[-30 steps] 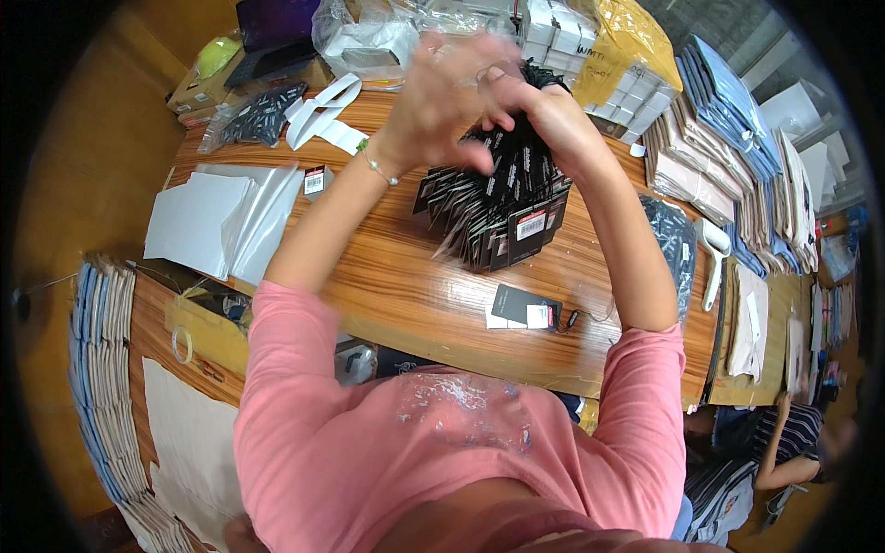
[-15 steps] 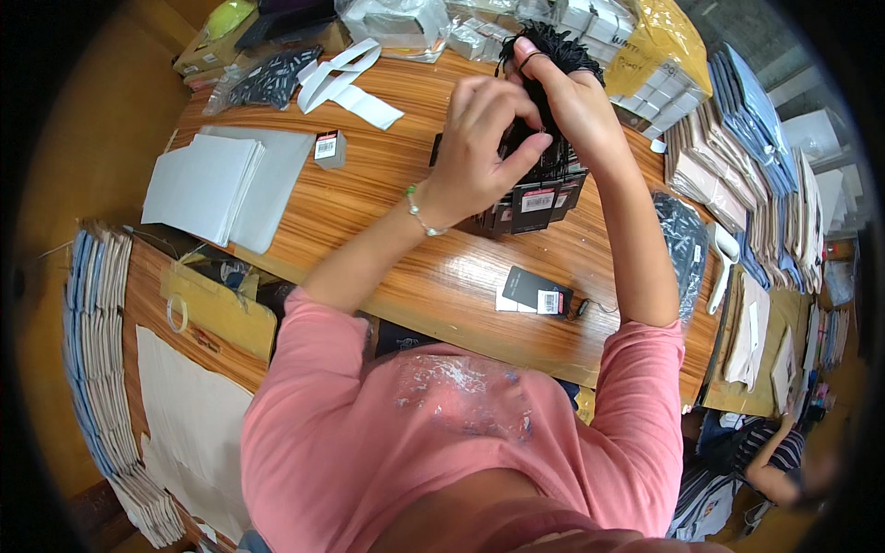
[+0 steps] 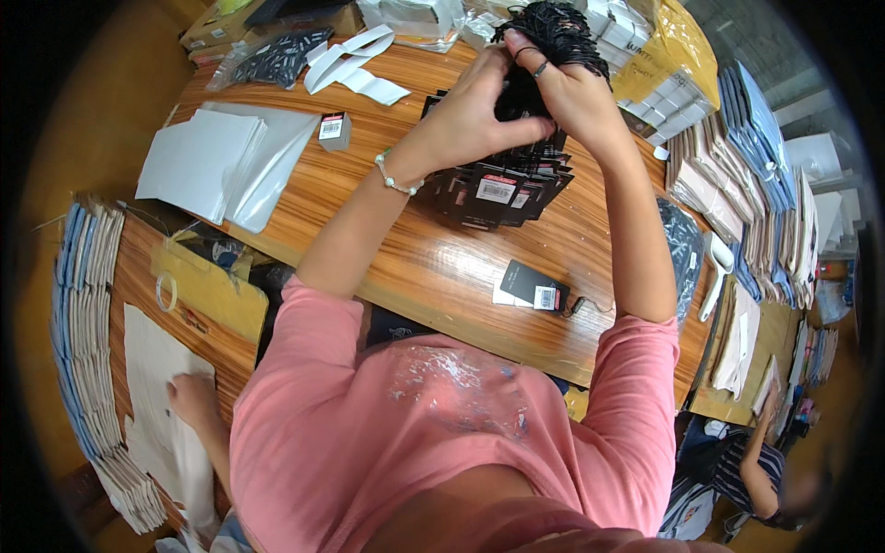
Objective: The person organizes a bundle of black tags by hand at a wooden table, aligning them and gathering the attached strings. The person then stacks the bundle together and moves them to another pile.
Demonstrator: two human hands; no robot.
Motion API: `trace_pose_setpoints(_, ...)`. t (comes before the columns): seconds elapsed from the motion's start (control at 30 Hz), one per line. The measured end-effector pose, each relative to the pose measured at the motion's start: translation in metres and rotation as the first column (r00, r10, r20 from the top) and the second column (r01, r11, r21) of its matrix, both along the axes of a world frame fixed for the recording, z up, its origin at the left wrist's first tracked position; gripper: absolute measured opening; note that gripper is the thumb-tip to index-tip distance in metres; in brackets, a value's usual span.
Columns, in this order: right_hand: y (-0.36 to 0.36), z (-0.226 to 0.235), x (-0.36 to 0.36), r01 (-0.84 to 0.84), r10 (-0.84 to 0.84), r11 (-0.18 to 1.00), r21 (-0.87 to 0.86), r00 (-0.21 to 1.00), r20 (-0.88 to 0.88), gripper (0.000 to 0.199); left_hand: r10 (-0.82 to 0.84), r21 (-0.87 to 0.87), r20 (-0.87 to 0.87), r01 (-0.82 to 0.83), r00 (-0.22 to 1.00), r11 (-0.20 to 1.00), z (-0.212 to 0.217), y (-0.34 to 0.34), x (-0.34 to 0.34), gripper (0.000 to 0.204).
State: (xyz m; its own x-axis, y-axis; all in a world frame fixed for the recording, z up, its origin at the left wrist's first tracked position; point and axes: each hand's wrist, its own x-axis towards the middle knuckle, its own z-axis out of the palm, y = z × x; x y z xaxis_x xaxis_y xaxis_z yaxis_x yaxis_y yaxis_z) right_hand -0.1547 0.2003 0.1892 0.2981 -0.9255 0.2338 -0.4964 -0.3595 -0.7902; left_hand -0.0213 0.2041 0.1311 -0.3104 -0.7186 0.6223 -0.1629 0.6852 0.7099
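Black cords worked loose above a heap of tags

Black string loops (image 3: 553, 32) were bunched in both hands, raised over the fanned black hang tags (image 3: 502, 189) on the wooden desk (image 3: 415, 267). The left hand (image 3: 475, 115) pinched the strands shut; the right hand (image 3: 576, 97) closed around the bundle. Separating one cord appeared to be the step, calling next for a fine pull. Both elbows were bent, forearms lifted.

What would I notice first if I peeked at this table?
Two hands meet high over the wooden table: the left hand and right hand both grip a black bundle of cords. Under them lies a fanned pile of black tags, with one single tag nearer the person. White sheets sit at the left.
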Motion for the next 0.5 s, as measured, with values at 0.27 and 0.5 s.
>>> trace_pose_setpoints(0.27, 0.002, 0.013, -0.002, -0.01, 0.003, 1.0, -0.018, 0.938, -0.346, 0.039, -0.163, 0.42, -0.081, 0.182, 0.983, 0.889, 0.023, -0.007, 0.004, 0.051)
trace_pose_setpoints(0.5, -0.014, 0.015, -0.004, -0.013, 0.013, 1.0, 0.004, 0.859, -0.512, 0.039, 0.007, 0.252, -0.069, 0.01, 0.998, 0.968, 0.007, -0.019, -0.005, 0.037)
